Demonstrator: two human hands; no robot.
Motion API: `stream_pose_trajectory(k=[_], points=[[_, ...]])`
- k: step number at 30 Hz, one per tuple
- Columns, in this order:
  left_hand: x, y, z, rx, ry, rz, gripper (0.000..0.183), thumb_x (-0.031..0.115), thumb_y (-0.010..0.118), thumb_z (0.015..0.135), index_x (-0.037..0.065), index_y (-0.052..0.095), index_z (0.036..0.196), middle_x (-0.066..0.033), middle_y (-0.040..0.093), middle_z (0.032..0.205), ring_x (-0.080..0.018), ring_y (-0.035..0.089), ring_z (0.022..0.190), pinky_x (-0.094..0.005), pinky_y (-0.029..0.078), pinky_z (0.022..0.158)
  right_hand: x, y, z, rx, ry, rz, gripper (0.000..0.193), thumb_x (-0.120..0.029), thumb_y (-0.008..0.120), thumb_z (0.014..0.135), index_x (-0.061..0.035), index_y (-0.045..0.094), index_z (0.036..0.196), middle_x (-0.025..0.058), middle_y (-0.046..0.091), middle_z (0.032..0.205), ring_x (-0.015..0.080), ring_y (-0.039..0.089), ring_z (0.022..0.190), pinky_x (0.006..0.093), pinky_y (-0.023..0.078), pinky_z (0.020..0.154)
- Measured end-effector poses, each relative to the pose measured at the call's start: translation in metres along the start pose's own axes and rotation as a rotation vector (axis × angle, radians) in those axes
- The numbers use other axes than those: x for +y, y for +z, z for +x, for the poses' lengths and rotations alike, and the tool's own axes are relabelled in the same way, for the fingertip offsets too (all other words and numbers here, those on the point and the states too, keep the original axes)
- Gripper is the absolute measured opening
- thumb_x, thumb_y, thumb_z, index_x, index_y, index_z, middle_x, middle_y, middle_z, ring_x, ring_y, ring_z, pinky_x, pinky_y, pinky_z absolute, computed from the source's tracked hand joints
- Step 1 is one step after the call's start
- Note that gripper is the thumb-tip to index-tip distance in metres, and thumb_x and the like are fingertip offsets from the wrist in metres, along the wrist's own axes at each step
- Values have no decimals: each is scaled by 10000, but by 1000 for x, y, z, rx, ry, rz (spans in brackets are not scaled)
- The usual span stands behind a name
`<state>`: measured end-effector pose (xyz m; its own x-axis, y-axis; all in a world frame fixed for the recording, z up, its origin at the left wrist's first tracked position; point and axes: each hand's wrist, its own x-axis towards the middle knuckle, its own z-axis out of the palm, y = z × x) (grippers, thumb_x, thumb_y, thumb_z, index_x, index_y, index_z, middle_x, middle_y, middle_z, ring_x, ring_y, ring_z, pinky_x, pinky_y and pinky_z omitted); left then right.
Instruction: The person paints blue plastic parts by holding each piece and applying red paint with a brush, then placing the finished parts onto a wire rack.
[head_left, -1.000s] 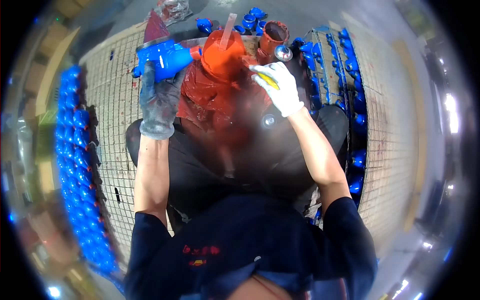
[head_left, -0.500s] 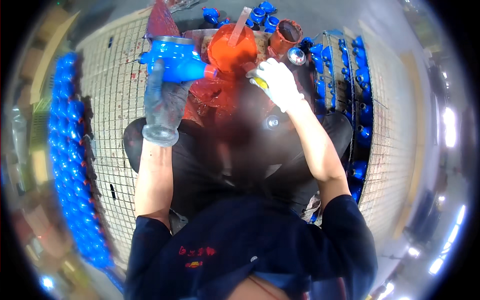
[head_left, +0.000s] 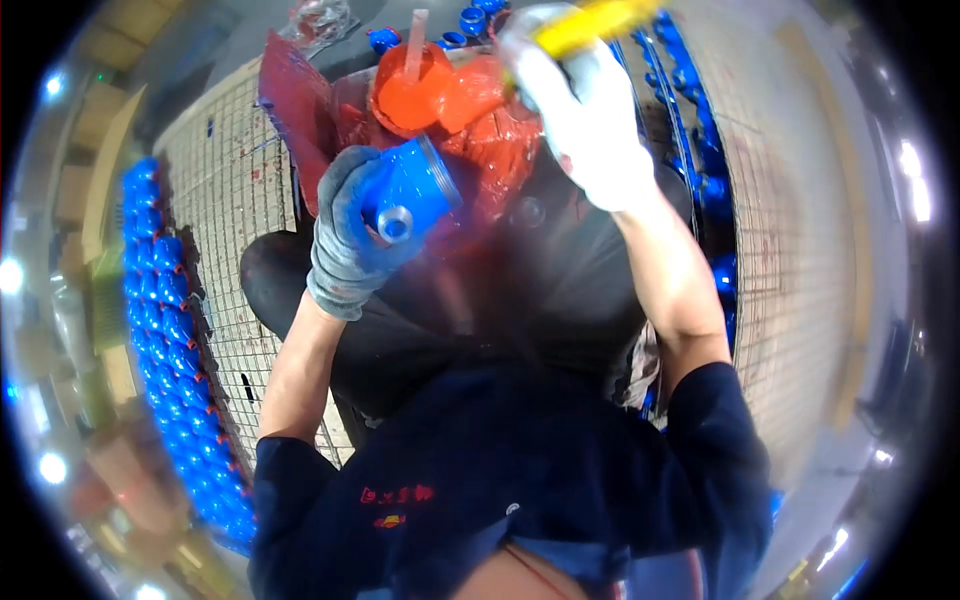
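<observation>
My left hand (head_left: 347,235), in a grey glove, is closed round a blue metal fitting (head_left: 412,190). The fitting is tilted, its ribbed round end to the upper right and a small bare-metal side opening toward me. My right hand (head_left: 585,110), in a white glove, grips a tool with a yellow handle (head_left: 600,25), seemingly a paintbrush. Motion blurs it; its orange-coated end lies beside the rim of a pot of orange-red paint (head_left: 398,95). A flat stick (head_left: 417,45) stands in that pot.
Red paint-smeared plastic sheeting (head_left: 290,105) lies round the pot. Rows of blue fittings (head_left: 175,350) line the left side on wire mesh (head_left: 220,190). More blue fittings (head_left: 712,190) stand in racks to my right, and several (head_left: 472,20) lie beyond the pot.
My left hand has come nearer and turned the blue fitting, so its side opening now faces me. My right hand has risen up and outward, its yellow handle now pointing to the upper right.
</observation>
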<state>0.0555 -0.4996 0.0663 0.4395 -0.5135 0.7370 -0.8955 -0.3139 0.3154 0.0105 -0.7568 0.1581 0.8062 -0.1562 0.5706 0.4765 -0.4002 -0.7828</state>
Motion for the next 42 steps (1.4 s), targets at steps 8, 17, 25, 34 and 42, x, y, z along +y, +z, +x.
stream_pose_trajectory(k=[8, 17, 25, 34, 42], points=[[33, -12, -1, -239, 220, 13, 725, 174, 865, 751, 60, 461, 1342, -227, 568, 1310, -408, 636, 1137, -487, 568, 939, -32, -20, 8, -422, 312, -154, 348, -336, 593, 1027, 1, 620, 946, 99, 590, 655, 205, 594, 607, 357, 457, 595], [43, -12, -4, -113, 9, -12, 887, 226, 948, 631, 39, 469, 1354, -193, 553, 1292, -376, 647, 1066, -436, 583, 891, -35, -13, -35, -348, 159, -271, 295, -316, 638, 1004, -42, 675, 1109, 122, 676, 811, 247, 697, 747, 333, 537, 708], [38, -16, -14, 29, -637, -510, 951, 340, 955, 689, 41, 416, 1413, -87, 557, 1324, -224, 585, 1186, -383, 532, 991, -34, -2, -56, -260, -334, -35, 272, -79, 802, 813, -105, 634, 1025, 45, 683, 944, 254, 651, 841, 358, 520, 744], [35, -50, 17, 57, -1062, -1610, 839, 540, 651, 944, 22, 339, 1526, -185, 522, 1449, -343, 583, 1272, -463, 527, 1027, -7, -2, -53, -280, -554, -14, 432, -83, 858, 692, -118, 682, 1085, 45, 657, 941, 276, 625, 865, 363, 489, 766], [25, -75, 13, 34, -1158, -1687, 605, 399, 591, 1003, -34, 440, 1397, -288, 616, 1112, -237, 661, 688, -283, 550, 534, 17, 8, -62, -283, -170, 457, 248, 86, 723, 761, 26, 742, 1000, 164, 635, 1102, 284, 615, 1038, 352, 537, 835]])
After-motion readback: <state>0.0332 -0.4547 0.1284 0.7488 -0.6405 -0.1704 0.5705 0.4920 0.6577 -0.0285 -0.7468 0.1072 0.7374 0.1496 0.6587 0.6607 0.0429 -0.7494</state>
